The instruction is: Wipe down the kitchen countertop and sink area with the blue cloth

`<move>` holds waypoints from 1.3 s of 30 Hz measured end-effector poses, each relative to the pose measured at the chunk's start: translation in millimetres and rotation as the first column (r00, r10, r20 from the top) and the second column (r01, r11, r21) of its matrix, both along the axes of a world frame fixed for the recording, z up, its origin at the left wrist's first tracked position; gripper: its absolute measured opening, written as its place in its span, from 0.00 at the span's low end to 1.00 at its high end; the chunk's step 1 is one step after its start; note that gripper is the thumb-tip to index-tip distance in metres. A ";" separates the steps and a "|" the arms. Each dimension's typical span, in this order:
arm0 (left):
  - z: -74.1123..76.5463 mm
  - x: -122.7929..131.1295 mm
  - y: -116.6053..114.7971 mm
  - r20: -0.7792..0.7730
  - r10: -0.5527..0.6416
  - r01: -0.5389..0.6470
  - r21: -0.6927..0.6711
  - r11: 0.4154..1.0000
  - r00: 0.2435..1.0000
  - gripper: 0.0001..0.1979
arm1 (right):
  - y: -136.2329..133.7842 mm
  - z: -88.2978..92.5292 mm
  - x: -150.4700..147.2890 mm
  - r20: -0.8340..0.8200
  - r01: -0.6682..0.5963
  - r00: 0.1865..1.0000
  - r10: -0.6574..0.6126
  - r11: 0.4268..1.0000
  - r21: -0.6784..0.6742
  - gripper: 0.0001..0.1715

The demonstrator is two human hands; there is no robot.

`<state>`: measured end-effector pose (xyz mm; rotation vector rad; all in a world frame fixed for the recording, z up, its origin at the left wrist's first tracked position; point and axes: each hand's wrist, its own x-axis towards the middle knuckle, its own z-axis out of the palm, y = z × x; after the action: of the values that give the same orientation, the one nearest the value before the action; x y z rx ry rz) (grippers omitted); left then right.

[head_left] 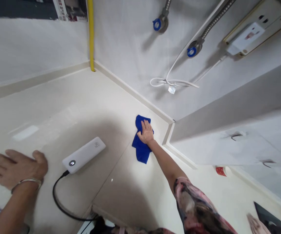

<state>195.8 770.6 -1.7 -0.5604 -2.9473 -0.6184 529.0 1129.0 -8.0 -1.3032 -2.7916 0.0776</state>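
My right hand [145,132] lies flat on a blue cloth [142,152], pressing it against the pale countertop [82,97] near the wall corner. Its fingers are stretched out over the fabric, and parts of the cloth spread out beyond the palm. On the far left, my left hand [17,167] rests palm down on the counter with its fingers spread, holding nothing. A bracelet circles that wrist. Between the hands, nearer the left one, sits a white power bank [84,155] with a lit round display and a black cable [57,198] plugged into it.
A yellow pipe [91,35] runs down into the back corner. Valves with blue knobs [157,24], a tied white cord [172,81] and a plugged-in adapter [246,38] are on the wall. At right are hooks [235,136], a red-and-white cup [222,171] and another person's hand [256,224].
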 end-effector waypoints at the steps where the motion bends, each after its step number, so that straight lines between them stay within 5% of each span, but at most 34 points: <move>1: 1.6 1.2 0.2 -0.004 -0.002 0.002 -0.006 1.000 1.000 0.44 | 13.2 0.2 -3.3 0.004 0.016 1.000 -0.016 1.000 0.008 0.46; 8: 16.0 6.4 5.2 0.004 0.012 -0.011 -0.062 0.998 1.000 0.45 | 92.0 -1.0 -17.8 0.048 0.107 0.993 -0.110 0.992 0.062 0.44; 13: 16.2 6.3 5.1 0.038 0.019 -0.016 -0.065 0.998 0.999 0.47 | 104.5 -4.5 -18.4 0.028 0.124 0.992 -0.127 0.990 0.070 0.43; 19: 9.2 7.2 3.9 0.005 0.026 -0.025 -0.024 0.999 1.000 0.46 | 49.2 -8.2 -20.9 -0.118 0.089 0.990 -0.082 0.995 0.054 0.43; 30: 10.3 4.7 3.3 0.033 0.024 -0.024 0.023 0.999 0.999 0.47 | -127.7 -12.5 23.2 -0.210 -0.196 0.956 0.204 0.979 0.062 0.47; 34: 8.1 3.9 1.2 0.022 0.013 -0.014 0.040 0.999 1.000 0.47 | -132.1 -9.1 22.7 -0.141 -0.179 0.972 0.187 0.982 0.062 0.45; 39: 8.2 3.6 0.3 0.013 0.016 -0.016 0.037 0.999 1.000 0.47 | -73.0 6.0 10.8 0.004 -0.042 0.999 0.042 0.998 0.049 0.44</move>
<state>199.5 770.9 6.5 -0.5307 -2.9421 -0.6759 539.8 1056.0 -1.9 -1.2347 -2.8047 0.0087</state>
